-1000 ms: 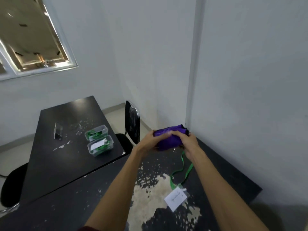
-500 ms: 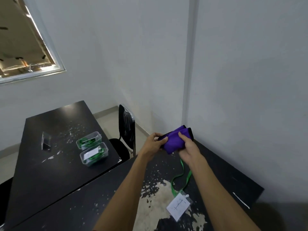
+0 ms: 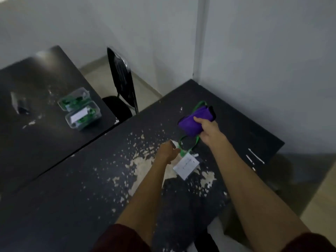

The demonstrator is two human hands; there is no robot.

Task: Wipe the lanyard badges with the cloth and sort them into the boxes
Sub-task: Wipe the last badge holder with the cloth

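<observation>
Badge: white card, flat on the near counter, lying tilted on the big patch where the dark surface has peeled pale. Roughly mid-counter, a little toward the right edge.

Lanyard: green strap runs from the badge's top toward the far right corner, passes under the cloth, and a loop shows again beyond it.

Left hand: just beside the badge's top left corner, at the strap. Fingers curled toward the strap; the picture is blurred there, so I cannot tell whether it pinches it or only touches.

Right hand: beyond the badge, nearer the far right corner. Fingers and thumb wrapped round the purple cloth, which is bunched and folded, with a dark edge at its far end. The cloth covers the middle of the strap.

Between the two forearms the badge lies uncovered.

Second counter: butted against the near one along its left edge. Two clear boxes stand near its right edge, touching each other, green lanyards inside; a white card shows in the nearer one. A small dark object is well apart to their left, too blurred to name.

Black chair: stands in the gap at the far end of both counters, near the wall.
</observation>
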